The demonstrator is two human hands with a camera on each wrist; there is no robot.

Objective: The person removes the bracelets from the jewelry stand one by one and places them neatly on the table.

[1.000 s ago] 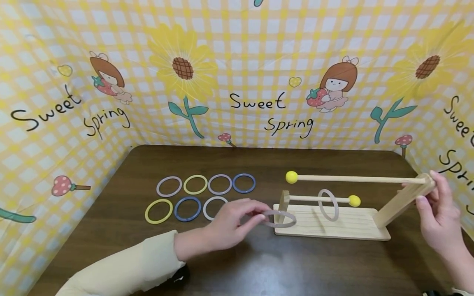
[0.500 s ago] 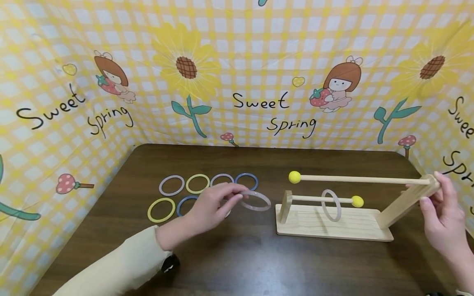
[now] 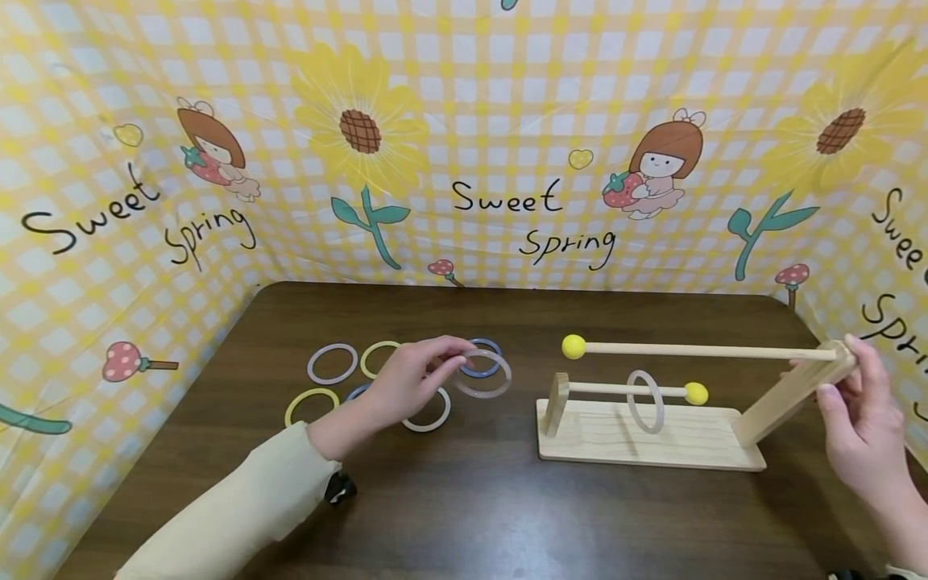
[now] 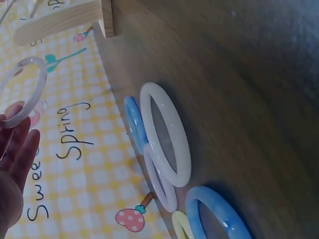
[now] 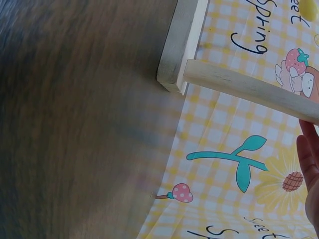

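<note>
In the head view my left hand (image 3: 406, 383) pinches a translucent pale pink ring (image 3: 509, 374) between thumb and fingers, above the tabletop rings. The left wrist view shows this held ring (image 4: 42, 82) raised at the fingertips. My right hand (image 3: 863, 431) holds the top of the tall post (image 3: 790, 400) of a wooden stand (image 3: 696, 447), thumb in front and fingers partly hidden behind. From that post a yellow-tipped upper rod (image 3: 710, 351) runs leftward. On the lower rod (image 3: 598, 389), fixed to a short post, hangs another pale ring (image 3: 658, 407).
Several rings lie left of the stand: purple (image 3: 332, 382), yellow (image 3: 313, 391), white (image 3: 426, 429) and blue (image 3: 478, 374), some partly covered by my left hand. A checked, printed cloth (image 3: 507, 145) walls the back and sides of the dark table (image 3: 471, 515).
My left hand has carried the pale ring leftward and away from the stand's short post, to over the back-row blue ring. My right hand stays on the tall post.
</note>
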